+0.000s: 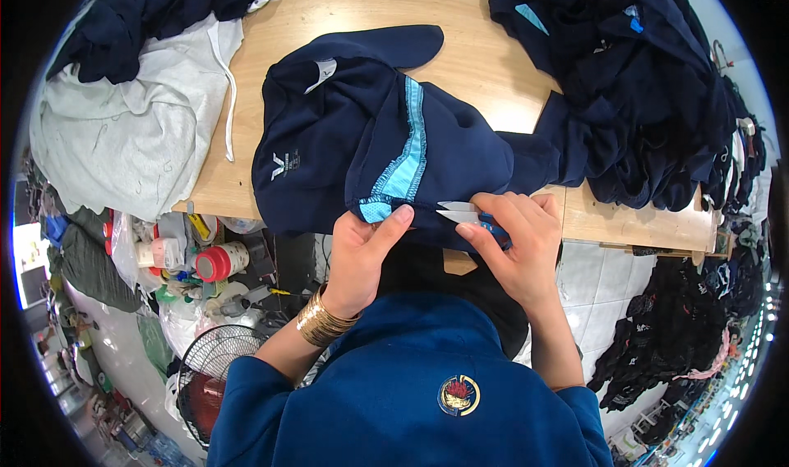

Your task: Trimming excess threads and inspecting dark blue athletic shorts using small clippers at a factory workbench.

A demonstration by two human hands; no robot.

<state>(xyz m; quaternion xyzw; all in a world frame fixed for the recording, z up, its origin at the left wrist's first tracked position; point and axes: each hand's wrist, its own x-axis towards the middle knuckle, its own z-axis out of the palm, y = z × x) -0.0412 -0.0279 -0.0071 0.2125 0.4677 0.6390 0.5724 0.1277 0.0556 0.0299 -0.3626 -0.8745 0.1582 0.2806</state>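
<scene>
A navy garment (pixel 345 138) with a light blue side stripe (pixel 404 159) lies spread over the near edge of a wooden table (pixel 493 64). My left hand (pixel 362 253) pinches its hem just below the end of the stripe; a gold bangle sits on that wrist. My right hand (pixel 518 241) holds small thread snips (pixel 462 213) with a blue handle, the metal blades pointing left at the hem beside my left thumb.
A heap of dark navy garments (pixel 649 80) fills the table's right side. A grey-white hooded garment (pixel 131 130) and more dark cloth lie at the left. Below the table's left are bottles, a red-capped jar (pixel 220 261) and a floor fan (pixel 209 376).
</scene>
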